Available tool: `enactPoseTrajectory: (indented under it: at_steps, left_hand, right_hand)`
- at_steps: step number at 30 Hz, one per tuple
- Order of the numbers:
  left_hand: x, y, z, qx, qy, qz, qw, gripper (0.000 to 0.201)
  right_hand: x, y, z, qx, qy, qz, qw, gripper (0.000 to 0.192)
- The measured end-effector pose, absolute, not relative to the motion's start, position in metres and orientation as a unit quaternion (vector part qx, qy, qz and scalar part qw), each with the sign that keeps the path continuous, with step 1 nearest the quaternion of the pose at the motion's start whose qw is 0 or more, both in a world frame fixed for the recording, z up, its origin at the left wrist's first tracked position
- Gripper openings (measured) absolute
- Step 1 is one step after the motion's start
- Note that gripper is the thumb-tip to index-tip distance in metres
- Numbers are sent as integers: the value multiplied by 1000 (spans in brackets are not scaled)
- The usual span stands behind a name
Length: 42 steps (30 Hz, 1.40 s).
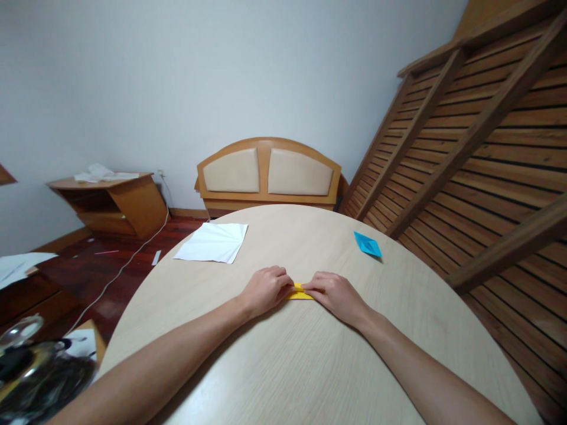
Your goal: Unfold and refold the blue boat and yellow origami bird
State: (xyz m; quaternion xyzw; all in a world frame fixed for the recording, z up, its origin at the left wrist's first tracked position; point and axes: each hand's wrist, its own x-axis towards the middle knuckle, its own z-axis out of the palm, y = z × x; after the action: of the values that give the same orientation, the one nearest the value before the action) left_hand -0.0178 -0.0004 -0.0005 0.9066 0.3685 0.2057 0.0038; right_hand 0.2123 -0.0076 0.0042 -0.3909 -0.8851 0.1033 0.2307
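Observation:
A small folded piece of yellow paper [301,294] lies on the round table [283,366], between my two hands. My left hand [267,289] pinches its left end, fingers bent and pressed together. At the opposite end, the thumb and fingers of my right hand [337,297] close on the paper. Much of the yellow sheet is hidden under the fingers; a narrow strip with a fold along it shows between them. Farther off to the right rests a folded blue paper piece [367,244].
A creased white sheet [215,242] lies at the table's far left. Beyond the table stands a headboard [264,171]; wooden slats [478,153] lean along the right. A low cabinet [133,206] and a white cable [126,267] are on the left.

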Motion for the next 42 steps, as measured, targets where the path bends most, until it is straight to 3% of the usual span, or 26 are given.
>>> enactPoseTrajectory:
  at_steps: [12, 17, 23, 26, 30, 35, 39, 42]
  left_hand:
    - [-17, -2, 1, 911, 358, 207, -15, 15]
    - [-19, 0, 1, 879, 405, 251, -13, 17]
    - [-21, 1, 1, 844, 432, 319, -12, 18]
    - [-21, 0, 2, 831, 427, 357, 9, 19]
    - [-19, -2, 7, 802, 432, 401, 94, 20]
    - [-11, -5, 12, 735, 425, 429, 308, 24]
    - [-3, -9, 11, 683, 390, 453, 420, 31]
    - [-1, -11, 8, 662, 370, 465, 457, 35]
  right_hand:
    - [213, -9, 5, -395, -880, 82, 252, 19]
    - [212, -7, 1, -478, -794, 42, 373, 29]
    - [199, -5, -7, -558, -618, 233, 502, 54]
    - [193, -8, -6, -535, -599, 293, 519, 53]
    - [188, -15, -1, -477, -650, 336, 487, 28]
    - [182, -25, 10, -418, -687, 341, 486, 14]
    - [180, -30, 15, -402, -690, 355, 487, 14]
    - [180, -29, 12, -403, -659, 379, 510, 27]
